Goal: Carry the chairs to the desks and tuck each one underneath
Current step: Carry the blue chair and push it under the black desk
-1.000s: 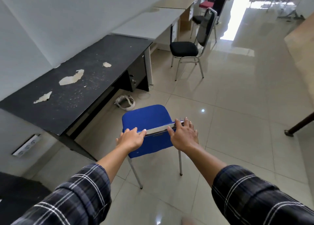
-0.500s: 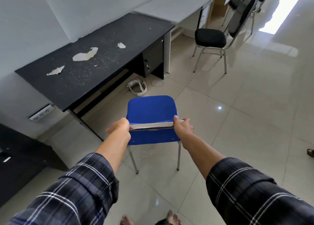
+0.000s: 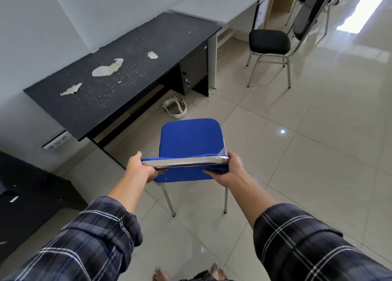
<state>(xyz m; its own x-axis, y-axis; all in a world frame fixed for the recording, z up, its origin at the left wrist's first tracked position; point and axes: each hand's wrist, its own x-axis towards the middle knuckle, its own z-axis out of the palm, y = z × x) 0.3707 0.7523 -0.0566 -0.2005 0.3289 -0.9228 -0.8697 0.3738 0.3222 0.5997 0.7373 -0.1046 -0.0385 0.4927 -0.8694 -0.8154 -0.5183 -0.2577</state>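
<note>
A blue padded chair (image 3: 189,137) with chrome legs stands on the tiled floor in front of me, its seat facing a black desk (image 3: 118,77) with a peeling top. My left hand (image 3: 141,168) grips the left end of the chair's chrome-edged backrest. My right hand (image 3: 228,170) grips the right end. The chair is a short way out from the desk's front edge, not under it. A black padded chair (image 3: 269,42) with a chrome frame stands further off at the upper right, beside a white desk (image 3: 212,5).
A white headset-like object (image 3: 176,106) and a thin cable lie on the floor by the black desk's drawer unit (image 3: 194,68). A dark low cabinet (image 3: 27,196) stands at the left. A wall socket strip (image 3: 56,143) sits low on the wall. My bare feet (image 3: 186,273) show below.
The view has swung down and closer to the black desk. Both hands have shifted from resting on the backrest's top to gripping its two ends, and the blue chair has turned slightly.
</note>
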